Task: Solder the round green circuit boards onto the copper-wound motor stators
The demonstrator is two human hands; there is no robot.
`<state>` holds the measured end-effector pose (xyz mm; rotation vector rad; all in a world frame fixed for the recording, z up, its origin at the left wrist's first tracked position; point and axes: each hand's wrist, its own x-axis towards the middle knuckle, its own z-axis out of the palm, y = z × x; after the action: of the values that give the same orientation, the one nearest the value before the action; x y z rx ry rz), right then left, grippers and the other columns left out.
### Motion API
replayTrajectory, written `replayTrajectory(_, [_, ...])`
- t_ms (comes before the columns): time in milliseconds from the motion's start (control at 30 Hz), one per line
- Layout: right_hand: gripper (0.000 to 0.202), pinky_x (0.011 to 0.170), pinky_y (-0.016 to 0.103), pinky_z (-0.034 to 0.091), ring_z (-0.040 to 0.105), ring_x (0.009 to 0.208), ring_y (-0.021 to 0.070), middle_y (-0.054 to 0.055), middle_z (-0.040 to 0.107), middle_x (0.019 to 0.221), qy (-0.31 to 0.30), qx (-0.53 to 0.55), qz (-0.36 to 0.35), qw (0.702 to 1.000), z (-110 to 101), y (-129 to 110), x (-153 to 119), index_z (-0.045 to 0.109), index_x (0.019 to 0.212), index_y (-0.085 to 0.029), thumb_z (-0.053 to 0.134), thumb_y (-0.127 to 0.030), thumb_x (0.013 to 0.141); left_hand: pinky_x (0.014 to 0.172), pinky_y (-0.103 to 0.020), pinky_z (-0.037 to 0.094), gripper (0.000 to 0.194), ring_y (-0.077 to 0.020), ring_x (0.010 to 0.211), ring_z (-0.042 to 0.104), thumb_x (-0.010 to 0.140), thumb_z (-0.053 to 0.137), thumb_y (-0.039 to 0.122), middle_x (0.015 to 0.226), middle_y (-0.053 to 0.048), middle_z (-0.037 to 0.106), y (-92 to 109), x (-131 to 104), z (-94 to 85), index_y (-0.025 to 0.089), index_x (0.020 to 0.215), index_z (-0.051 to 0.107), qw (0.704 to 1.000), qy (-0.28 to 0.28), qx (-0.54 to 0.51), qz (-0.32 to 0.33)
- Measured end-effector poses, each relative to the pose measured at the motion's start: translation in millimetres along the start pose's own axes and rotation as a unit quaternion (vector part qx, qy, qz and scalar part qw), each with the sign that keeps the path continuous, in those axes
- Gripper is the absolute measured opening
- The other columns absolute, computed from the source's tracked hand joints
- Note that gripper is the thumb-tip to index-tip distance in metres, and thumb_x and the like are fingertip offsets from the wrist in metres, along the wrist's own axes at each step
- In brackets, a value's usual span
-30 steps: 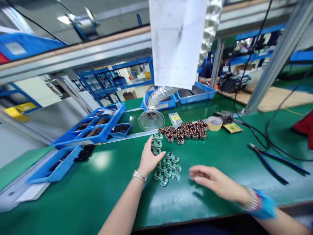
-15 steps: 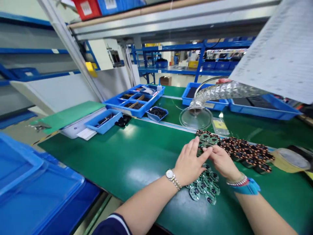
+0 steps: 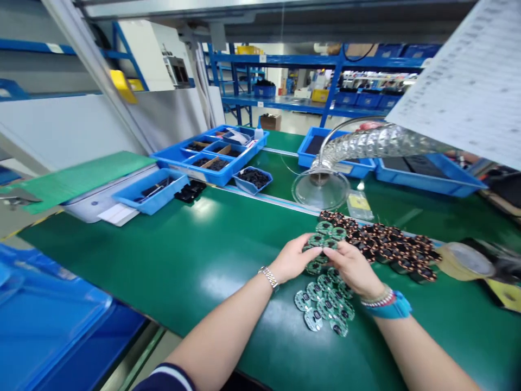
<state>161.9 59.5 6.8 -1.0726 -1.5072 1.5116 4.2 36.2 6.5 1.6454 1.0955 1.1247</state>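
Left hand (image 3: 293,259) and right hand (image 3: 359,269) pinching green circuit boards (image 3: 337,233), copper coils (image 3: 393,243) nearby

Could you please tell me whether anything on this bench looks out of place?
The round green boards look grouped, not spilled. Slightly odd, perhaps: some black pieces lie on the bench top beside a blue bin rather than inside.

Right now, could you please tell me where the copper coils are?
In the head view, the copper coils sit right of centre on the green table, beyond the right hand and left of the tape roll.
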Motion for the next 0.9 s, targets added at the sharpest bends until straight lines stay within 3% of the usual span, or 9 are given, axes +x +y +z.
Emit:
replayTrajectory(100, [0.033,0.056,0.026,0.046,0.05,0.063,0.0124,-0.001,0.054,0.067,0.031,-0.027,-0.007,0.999,5,2,-1,0.053,0.074,-0.018,0.063,-0.049,0.067,0.082,-0.031,0.045,0.029,-0.0205,0.091,0.059,0.084,0.045,0.032,0.098,-0.006,0.066,-4,1,2.1,0.014,0.1,0.061,0.999,0.002,0.004,-0.037])
replayTrajectory(233, [0.035,0.053,0.026,0.044,0.044,0.057,0.0109,-0.004,0.047,0.06,0.086,-0.057,-0.026,0.994,13,5,-3,0.048,0.066,-0.019,0.06,-0.052,0.067,0.08,-0.032,0.043,0.026,-0.0213,0.081,0.058,0.081,0.048,0.034,0.087,-0.007,0.067,-3,-3,8.5,0.014,0.089,0.064,0.997,0.046,0.038,-0.047])
replayTrajectory(400, [0.035,0.051,0.025,0.038,0.038,0.055,0.0106,-0.004,0.042,0.056,0.14,-0.089,-0.055,0.985,20,9,-2,0.045,0.059,-0.019,0.058,-0.051,0.069,0.089,-0.034,0.037,0.027,-0.0232,0.095,0.055,0.082,0.046,0.032,0.1,-0.008,0.064,0,-3,15.5,0.017,0.095,0.063,0.995,0.073,0.011,-0.064])
replayTrajectory(533, [0.034,0.049,0.024,0.038,0.039,0.052,0.0097,-0.005,0.044,0.054,0.104,-0.106,-0.06,0.987,16,7,0,0.047,0.06,-0.018,0.054,-0.049,0.073,0.081,-0.032,0.043,0.027,-0.0206,0.088,0.057,0.076,0.054,0.03,0.092,-0.006,0.066,-1,1,8.4,0.014,0.096,0.063,0.991,0.007,-0.08,-0.103])
replayTrajectory(633, [0.03,0.061,0.026,0.043,0.05,0.063,0.0123,-0.002,0.055,0.066,0.074,-0.129,-0.081,0.986,12,3,0,0.054,0.069,-0.017,0.054,-0.046,0.074,0.072,-0.028,0.044,0.035,-0.0163,0.076,0.059,0.066,0.064,0.023,0.086,-0.006,0.066,-3,3,1.1,0.011,0.098,0.06,0.975,-0.049,-0.163,-0.142])
replayTrajectory(800, [0.037,0.07,0.028,0.045,0.057,0.079,0.0136,0.003,0.06,0.093,0.061,-0.195,-0.125,0.971,0,-14,5,0.047,0.108,-0.018,0.05,-0.04,0.079,0.066,-0.025,0.041,0.03,-0.0115,0.065,0.055,0.059,0.069,0.021,0.076,-0.003,0.064,-4,2,-2.8,0.011,0.087,0.063,0.961,-0.072,-0.203,-0.172])
replayTrajectory(900, [0.03,0.072,0.028,0.044,0.056,0.079,0.0138,0.003,0.061,0.09,0.026,-0.27,-0.154,0.95,-7,-29,19,0.053,0.102,-0.018,0.052,-0.038,0.079,0.057,-0.022,0.036,0.025,-0.0089,0.056,0.049,0.053,0.072,0.018,0.065,0.0,0.06,-5,2,-5.5,0.01,0.075,0.064,0.958,-0.077,-0.199,-0.191])
